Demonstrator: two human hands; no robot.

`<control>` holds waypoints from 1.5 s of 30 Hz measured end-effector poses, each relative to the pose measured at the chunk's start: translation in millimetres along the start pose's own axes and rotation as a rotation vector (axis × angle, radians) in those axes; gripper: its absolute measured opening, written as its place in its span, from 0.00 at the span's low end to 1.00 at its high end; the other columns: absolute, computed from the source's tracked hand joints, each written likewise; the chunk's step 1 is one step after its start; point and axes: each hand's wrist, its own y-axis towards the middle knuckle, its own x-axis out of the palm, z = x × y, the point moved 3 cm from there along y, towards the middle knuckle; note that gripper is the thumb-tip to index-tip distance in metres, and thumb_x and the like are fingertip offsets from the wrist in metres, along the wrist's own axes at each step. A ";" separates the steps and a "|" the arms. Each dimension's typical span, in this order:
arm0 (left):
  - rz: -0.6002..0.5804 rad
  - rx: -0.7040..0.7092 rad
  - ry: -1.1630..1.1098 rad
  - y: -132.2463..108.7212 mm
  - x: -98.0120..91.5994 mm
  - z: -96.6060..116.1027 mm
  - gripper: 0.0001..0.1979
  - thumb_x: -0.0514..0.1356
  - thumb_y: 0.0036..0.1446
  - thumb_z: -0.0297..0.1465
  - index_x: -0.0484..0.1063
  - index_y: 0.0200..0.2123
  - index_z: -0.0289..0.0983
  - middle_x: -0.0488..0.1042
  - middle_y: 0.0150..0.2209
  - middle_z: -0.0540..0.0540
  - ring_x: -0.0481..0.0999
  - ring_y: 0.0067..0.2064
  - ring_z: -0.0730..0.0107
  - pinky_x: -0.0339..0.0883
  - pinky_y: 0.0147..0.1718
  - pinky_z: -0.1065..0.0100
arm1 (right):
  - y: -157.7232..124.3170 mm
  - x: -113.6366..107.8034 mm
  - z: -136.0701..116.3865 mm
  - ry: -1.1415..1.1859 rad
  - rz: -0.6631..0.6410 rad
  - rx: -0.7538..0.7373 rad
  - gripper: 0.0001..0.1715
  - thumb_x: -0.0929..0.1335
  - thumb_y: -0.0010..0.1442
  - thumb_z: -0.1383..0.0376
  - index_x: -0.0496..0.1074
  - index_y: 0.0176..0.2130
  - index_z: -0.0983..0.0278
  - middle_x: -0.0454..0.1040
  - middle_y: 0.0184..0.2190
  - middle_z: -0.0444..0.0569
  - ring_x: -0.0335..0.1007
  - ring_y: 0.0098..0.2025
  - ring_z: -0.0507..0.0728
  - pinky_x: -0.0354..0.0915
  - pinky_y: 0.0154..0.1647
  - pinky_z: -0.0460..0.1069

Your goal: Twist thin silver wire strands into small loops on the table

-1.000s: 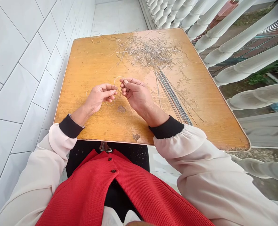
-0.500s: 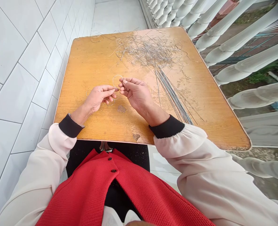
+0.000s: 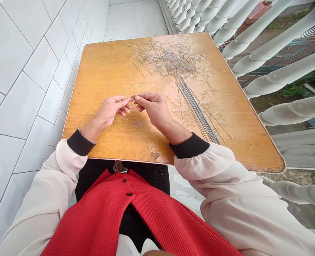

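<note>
Both my hands are half closed: my left hand (image 3: pixel 111 111) and right hand (image 3: pixel 153 110) pinch a thin, many-sided wire loop (image 3: pixel 132 83) between their fingertips, above the middle of the table. Toward the far edge lies a wiry silver tangle (image 3: pixel 170 58); a bundle of straight dark wires (image 3: pixel 197 110) runs toward the near right edge of the scuffed orange wooden table (image 3: pixel 93 81).
</note>
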 end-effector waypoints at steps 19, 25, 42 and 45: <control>0.023 -0.049 0.024 -3.2 7.1 0.7 0.10 0.60 0.72 0.26 0.77 0.35 0.33 0.76 0.21 0.53 0.74 0.19 0.82 0.61 0.20 0.79 | -1.0 5.8 0.9 0.006 0.058 -0.051 0.07 0.76 0.58 0.70 0.80 0.28 0.62 0.78 0.26 0.43 0.62 0.24 0.48 0.64 0.25 0.44; 0.031 0.002 0.066 -2.8 9.4 0.8 0.10 0.61 0.72 0.29 0.75 0.35 0.34 0.75 0.21 0.55 0.73 0.19 0.83 0.60 0.21 0.79 | -1.3 6.2 -0.6 0.060 0.061 -0.027 0.07 0.76 0.58 0.69 0.79 0.28 0.62 0.76 0.26 0.42 0.60 0.23 0.47 0.64 0.25 0.44; 0.059 0.031 0.066 -4.2 7.1 4.9 0.06 0.62 0.69 0.25 0.75 0.36 0.35 0.75 0.21 0.56 0.72 0.19 0.84 0.61 0.21 0.78 | -1.6 8.0 -3.1 0.063 0.041 -0.002 0.15 0.76 0.64 0.69 0.72 0.28 0.62 0.75 0.25 0.42 0.60 0.21 0.46 0.61 0.23 0.43; 0.059 0.030 0.064 -3.7 7.6 4.6 0.05 0.64 0.68 0.26 0.75 0.36 0.35 0.75 0.22 0.56 0.73 0.19 0.83 0.62 0.22 0.78 | -0.4 7.8 -1.0 0.063 0.034 -0.015 0.15 0.76 0.65 0.68 0.71 0.28 0.62 0.74 0.25 0.42 0.61 0.21 0.46 0.61 0.23 0.43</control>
